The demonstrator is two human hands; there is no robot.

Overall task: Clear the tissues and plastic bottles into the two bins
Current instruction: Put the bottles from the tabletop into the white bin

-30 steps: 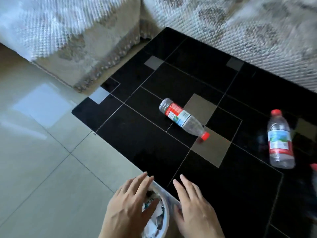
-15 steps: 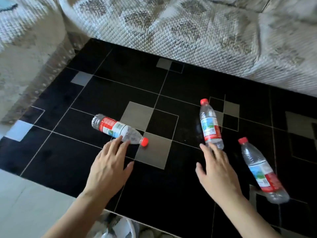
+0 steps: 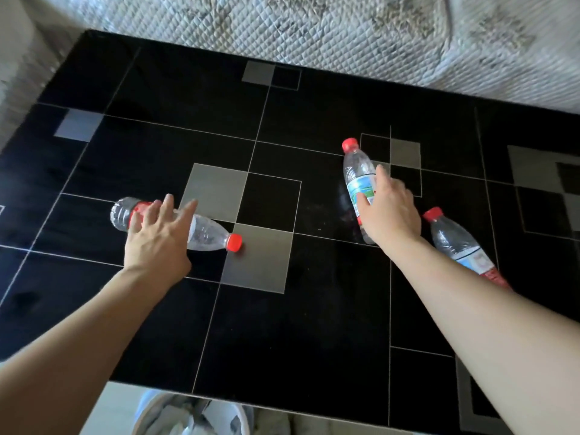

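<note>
My left hand point(image 3: 157, 238) lies over the middle of the left bottle point(image 3: 201, 229), fingers spread and only loosely bent across its label; they reach over the bottle but I cannot tell whether they have closed on it. That bottle lies flat on the black counter point(image 3: 314, 324), its long axis running left to right and slightly toward me, base to the left, red cap to the right on a grey square. It is clear plastic, crumpled near the base, with a red label band. My right hand point(image 3: 389, 211) rests on the middle bottle point(image 3: 357, 171), thumb on the label's left side and fingers over the right; whether they grip it I cannot tell. This bottle lies pointing away from me, red cap at the far end, label blue, green and white. A third bottle point(image 3: 455, 243) lies just right of my right wrist, untouched, cap pointing away and leftward, its base hidden behind my forearm. A bin point(image 3: 150, 416) holding white tissues sits below the counter's near edge.
</note>
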